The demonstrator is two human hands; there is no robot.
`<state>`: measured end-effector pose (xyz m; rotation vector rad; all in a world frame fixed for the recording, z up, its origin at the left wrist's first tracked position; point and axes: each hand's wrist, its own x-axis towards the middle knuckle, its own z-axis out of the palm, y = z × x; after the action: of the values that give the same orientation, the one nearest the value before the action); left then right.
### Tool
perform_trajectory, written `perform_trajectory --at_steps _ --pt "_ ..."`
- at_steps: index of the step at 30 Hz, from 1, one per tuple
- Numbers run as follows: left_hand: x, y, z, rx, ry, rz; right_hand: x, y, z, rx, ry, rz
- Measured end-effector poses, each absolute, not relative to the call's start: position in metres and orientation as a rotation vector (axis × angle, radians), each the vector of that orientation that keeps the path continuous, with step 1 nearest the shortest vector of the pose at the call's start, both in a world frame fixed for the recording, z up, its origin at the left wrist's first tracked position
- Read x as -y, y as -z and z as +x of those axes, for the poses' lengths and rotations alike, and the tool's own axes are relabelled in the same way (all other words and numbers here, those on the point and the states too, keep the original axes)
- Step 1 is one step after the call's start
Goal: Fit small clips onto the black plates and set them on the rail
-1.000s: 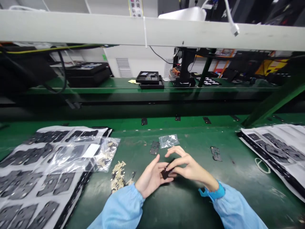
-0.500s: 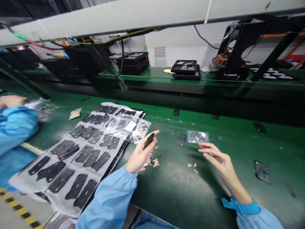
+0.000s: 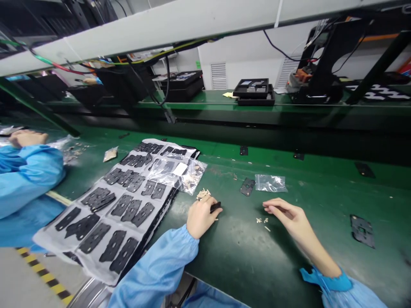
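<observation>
Well, my left hand (image 3: 201,218) sits nearest the middle of the view, thumb and fingers closed on a small black piece (image 3: 215,207) that pokes out past the fingertips, pinched tightly, I judge, because it is so thin. Just above those knuckles lies a little heap of beige bits (image 3: 203,194). My right hand (image 3: 297,222) is well apart from the left, its thumb and first finger drawn together with nothing I can see between them. A few loose beige bits (image 3: 262,221) lie on the green bench (image 3: 244,265) just below those fingertips.

Beyond the hands are a black plate (image 3: 247,186) and a clear plastic bag (image 3: 270,183), and another black plate (image 3: 362,231) lies off to the right. To the left, a white sheet (image 3: 45,234) holds rows of black pieces, probably spaced to keep them from overlapping. A clear bag of beige bits (image 3: 192,176) rests on its corner, and the white label (image 3: 180,169) there shows no writing I can read. At far left, a co-worker's blue sleeve (image 3: 28,171) rests on the bench.
</observation>
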<state>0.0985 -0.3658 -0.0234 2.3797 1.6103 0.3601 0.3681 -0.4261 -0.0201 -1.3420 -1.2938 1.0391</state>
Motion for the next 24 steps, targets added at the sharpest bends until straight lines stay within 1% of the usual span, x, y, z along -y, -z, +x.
perform_trajectory --at_steps 5,7,9,11,13,15,18,20,24 --pt "0.373 0.019 0.104 -1.584 -0.159 2.645 0.427 0.021 0.37 1.269 -1.043 -1.339" --pt "0.375 0.016 0.105 -1.551 -0.171 2.664 0.426 0.022 0.371 1.256 -1.048 -1.331" --pt "0.374 0.012 0.107 -1.54 -0.346 2.524 0.426 0.022 0.37 1.237 -1.04 -1.326" --pt "0.374 0.005 0.112 -1.464 -0.575 2.206 0.428 0.02 0.366 1.208 -1.031 -1.314" --pt "0.376 -0.002 0.121 -1.304 -0.677 1.845 0.431 0.015 0.356 1.171 -1.062 -1.286" --pt "0.382 -0.01 0.133 -1.152 -0.662 1.606 0.437 0.009 0.342 1.132 -1.147 -1.235" --pt "0.39 -0.019 0.156 -1.033 -0.646 1.492 0.444 0.001 0.324 1.062 -1.267 -1.136" --pt "0.392 -0.022 0.171 -0.983 -0.652 1.469 0.446 -0.002 0.32 0.991 -1.258 -1.116" --pt "0.387 -0.024 0.194 -0.937 -0.63 1.484 0.446 -0.004 0.331 0.904 -1.13 -1.163"
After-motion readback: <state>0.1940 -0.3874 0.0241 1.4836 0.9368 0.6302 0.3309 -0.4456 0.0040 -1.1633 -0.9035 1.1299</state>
